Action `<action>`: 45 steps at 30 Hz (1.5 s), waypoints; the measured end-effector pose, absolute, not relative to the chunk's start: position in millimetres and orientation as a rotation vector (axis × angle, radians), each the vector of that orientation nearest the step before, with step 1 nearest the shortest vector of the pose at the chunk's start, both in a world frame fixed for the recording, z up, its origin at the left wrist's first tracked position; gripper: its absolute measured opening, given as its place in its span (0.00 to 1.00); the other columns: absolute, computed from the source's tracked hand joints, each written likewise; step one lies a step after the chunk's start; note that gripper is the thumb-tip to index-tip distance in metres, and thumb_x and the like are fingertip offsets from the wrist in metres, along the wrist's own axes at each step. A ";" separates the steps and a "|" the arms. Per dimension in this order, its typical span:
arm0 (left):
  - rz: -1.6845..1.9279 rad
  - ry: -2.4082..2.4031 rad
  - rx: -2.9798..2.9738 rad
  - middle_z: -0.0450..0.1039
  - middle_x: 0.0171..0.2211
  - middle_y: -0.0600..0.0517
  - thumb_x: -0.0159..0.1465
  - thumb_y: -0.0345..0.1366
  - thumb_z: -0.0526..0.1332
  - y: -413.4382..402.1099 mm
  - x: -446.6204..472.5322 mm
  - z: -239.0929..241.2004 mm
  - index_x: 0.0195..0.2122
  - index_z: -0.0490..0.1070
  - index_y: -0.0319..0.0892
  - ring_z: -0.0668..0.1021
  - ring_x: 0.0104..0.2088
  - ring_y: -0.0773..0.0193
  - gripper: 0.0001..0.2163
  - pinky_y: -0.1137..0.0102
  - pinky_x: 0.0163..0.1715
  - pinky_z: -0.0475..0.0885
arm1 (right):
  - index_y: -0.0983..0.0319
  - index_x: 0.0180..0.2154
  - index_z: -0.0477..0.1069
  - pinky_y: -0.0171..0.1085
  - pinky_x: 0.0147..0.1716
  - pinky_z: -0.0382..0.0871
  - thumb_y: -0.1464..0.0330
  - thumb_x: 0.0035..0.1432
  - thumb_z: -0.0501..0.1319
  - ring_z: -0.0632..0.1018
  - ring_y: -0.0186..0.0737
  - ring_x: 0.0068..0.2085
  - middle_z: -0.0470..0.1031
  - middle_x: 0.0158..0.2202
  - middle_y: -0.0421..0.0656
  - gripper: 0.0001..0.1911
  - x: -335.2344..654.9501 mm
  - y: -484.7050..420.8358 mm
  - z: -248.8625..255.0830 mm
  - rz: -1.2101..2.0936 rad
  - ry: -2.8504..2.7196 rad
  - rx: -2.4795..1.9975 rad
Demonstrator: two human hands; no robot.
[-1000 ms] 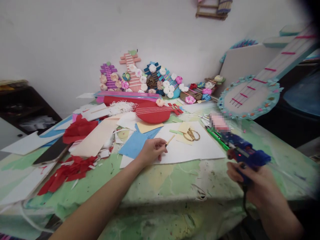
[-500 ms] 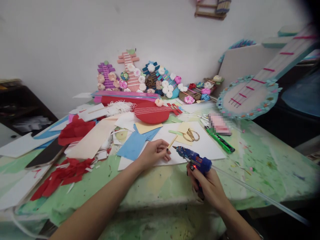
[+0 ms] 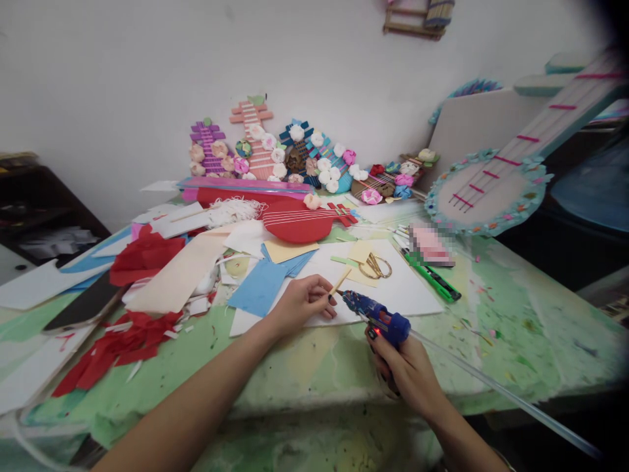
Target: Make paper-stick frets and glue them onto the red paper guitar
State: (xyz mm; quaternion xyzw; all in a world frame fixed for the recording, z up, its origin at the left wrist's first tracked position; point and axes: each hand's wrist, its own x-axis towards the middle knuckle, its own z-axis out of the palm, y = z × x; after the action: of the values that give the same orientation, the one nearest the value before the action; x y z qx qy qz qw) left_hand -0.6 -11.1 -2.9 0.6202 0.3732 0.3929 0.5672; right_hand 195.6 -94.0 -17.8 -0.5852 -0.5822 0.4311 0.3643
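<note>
My left hand (image 3: 299, 303) rests on a white sheet (image 3: 393, 288) and pinches a thin wooden stick (image 3: 340, 282) that points up and to the right. My right hand (image 3: 407, 370) grips a blue glue gun (image 3: 376, 314) by the handle. The gun's nozzle points left and sits right by the lower end of the stick, close to my left fingertips. A red light glows on the gun's body. A clear glue rod (image 3: 496, 390) runs out of the back of the gun to the lower right.
Gold scissors (image 3: 376, 267) and a green cutter (image 3: 432, 278) lie beyond the gun. Blue paper (image 3: 260, 285), cream card (image 3: 171, 282) and red scraps (image 3: 122, 341) cover the left. A red paper guitar (image 3: 299, 219), flowered craft pieces (image 3: 295, 157) and a large banjo model (image 3: 491, 190) stand behind on the green table (image 3: 515, 321).
My right hand brought the glue gun from the far right over to the stick in my left hand. Since half a second ago the nozzle has edged closer to the stick.
</note>
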 end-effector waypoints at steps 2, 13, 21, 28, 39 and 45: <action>0.927 0.875 1.456 0.74 0.27 0.48 0.58 0.32 0.58 -11.3 -0.5 -3.0 0.33 0.64 0.36 0.79 0.25 0.64 0.05 0.69 0.27 0.76 | 0.61 0.19 0.55 0.30 0.15 0.53 0.55 0.57 0.51 0.60 0.28 0.15 0.56 0.14 0.35 0.20 195.5 -94.3 -16.6 1.103 -1.506 -1.512; 0.920 0.871 1.467 0.74 0.27 0.48 0.58 0.31 0.57 -12.2 -1.5 -4.0 0.33 0.64 0.36 0.79 0.26 0.63 0.04 0.68 0.27 0.76 | 0.60 0.18 0.54 0.31 0.17 0.53 0.55 0.56 0.50 0.60 0.30 0.17 0.56 0.14 0.36 0.21 194.4 -94.0 -12.2 1.021 -1.575 -1.507; 0.906 0.867 1.453 0.74 0.27 0.48 0.58 0.31 0.58 -11.7 -0.8 -4.0 0.33 0.63 0.36 0.79 0.26 0.63 0.05 0.68 0.27 0.76 | 0.61 0.19 0.55 0.30 0.16 0.52 0.56 0.58 0.50 0.60 0.29 0.16 0.56 0.14 0.35 0.21 197.6 -94.5 -19.6 1.073 -1.523 -1.500; 0.903 0.862 1.438 0.74 0.27 0.48 0.57 0.32 0.59 -13.6 -0.6 -2.3 0.33 0.63 0.37 0.79 0.25 0.63 0.06 0.68 0.27 0.76 | 0.62 0.24 0.59 0.30 0.17 0.53 0.56 0.59 0.50 0.60 0.28 0.17 0.57 0.15 0.35 0.18 196.9 -94.5 -20.0 1.101 -1.501 -1.458; 0.889 0.832 1.259 0.76 0.28 0.47 0.55 0.37 0.63 -12.2 -2.0 3.6 0.35 0.64 0.36 0.80 0.27 0.62 0.12 0.67 0.31 0.76 | 0.61 0.22 0.55 0.30 0.18 0.52 0.55 0.58 0.49 0.58 0.29 0.18 0.55 0.16 0.34 0.20 197.2 -96.1 -19.4 1.101 -1.565 -1.457; 0.878 0.803 1.206 0.76 0.26 0.48 0.52 0.40 0.66 -9.9 -3.6 1.1 0.36 0.65 0.35 0.80 0.28 0.59 0.16 0.65 0.31 0.76 | 0.61 0.22 0.55 0.30 0.17 0.51 0.55 0.58 0.49 0.58 0.28 0.18 0.54 0.16 0.34 0.20 197.0 -95.8 -21.6 1.150 -1.564 -1.472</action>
State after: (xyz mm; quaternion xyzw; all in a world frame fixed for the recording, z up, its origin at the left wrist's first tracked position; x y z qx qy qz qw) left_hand -3.6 -9.9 1.1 0.5333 0.3553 0.3884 0.6622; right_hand 197.0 -95.8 -21.6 -0.5670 -0.6025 0.4429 0.3456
